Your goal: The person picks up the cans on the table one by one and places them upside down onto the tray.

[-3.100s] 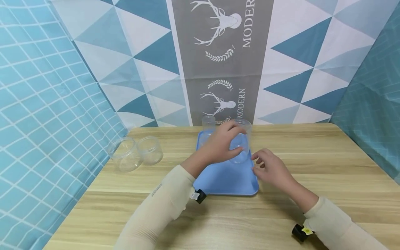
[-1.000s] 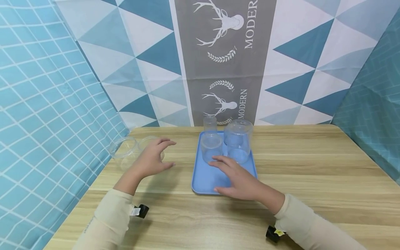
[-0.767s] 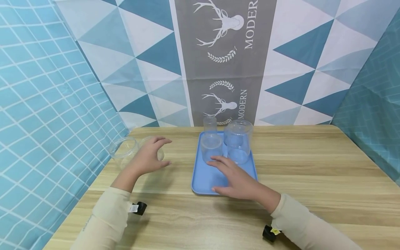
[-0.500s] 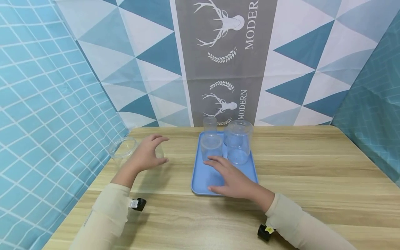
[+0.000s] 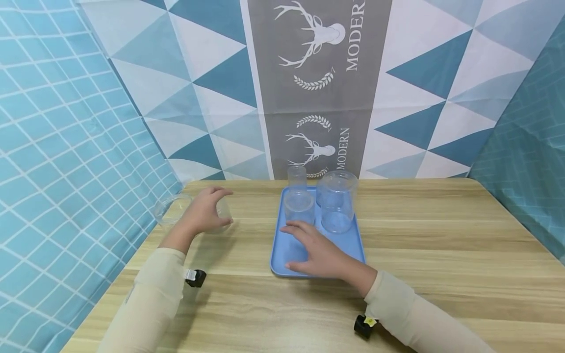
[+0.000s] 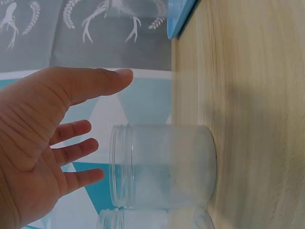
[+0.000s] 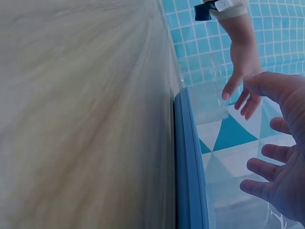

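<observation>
My left hand is over the left side of the table, fingers spread and thumb apart, holding nothing. Right beside it stands a clear, lidless jar with a threaded mouth; in the left wrist view its rim is just beyond the fingertips. A second, wider clear jar is behind that wrist, partly hidden. My right hand hovers over the front part of the blue tray, fingers loosely bent and grasping nothing. Close beyond its fingertips, a short clear jar and a taller clear one stand on the tray.
A narrow clear container stands at the tray's back left, with another clear one behind the tall jar. Patterned cloth hangs along the table's back edge, and blue checked cloth borders the left.
My left hand has gone from the tall jar on the tray to the left-hand jars. My right hand has shifted from the tray's right edge to over its front, drifting left.
</observation>
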Available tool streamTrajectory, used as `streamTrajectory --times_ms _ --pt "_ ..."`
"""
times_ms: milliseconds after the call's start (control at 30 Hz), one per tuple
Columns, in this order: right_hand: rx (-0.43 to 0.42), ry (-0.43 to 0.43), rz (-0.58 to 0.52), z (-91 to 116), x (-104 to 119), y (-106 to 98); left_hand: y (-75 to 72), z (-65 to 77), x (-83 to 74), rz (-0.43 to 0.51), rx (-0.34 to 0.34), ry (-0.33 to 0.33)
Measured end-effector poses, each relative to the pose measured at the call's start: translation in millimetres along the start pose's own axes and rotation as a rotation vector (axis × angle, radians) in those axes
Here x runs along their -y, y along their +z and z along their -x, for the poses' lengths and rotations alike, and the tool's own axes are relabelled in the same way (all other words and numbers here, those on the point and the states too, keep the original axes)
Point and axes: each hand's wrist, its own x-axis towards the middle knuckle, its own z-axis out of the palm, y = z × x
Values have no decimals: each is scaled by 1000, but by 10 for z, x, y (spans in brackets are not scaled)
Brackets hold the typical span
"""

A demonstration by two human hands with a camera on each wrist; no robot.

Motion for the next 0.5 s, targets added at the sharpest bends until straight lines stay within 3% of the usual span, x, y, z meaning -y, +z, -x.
streamTrajectory --times_ms 500 --pt "40 41 -13 -95 9 49 -84 -153 224 -82 95 10"
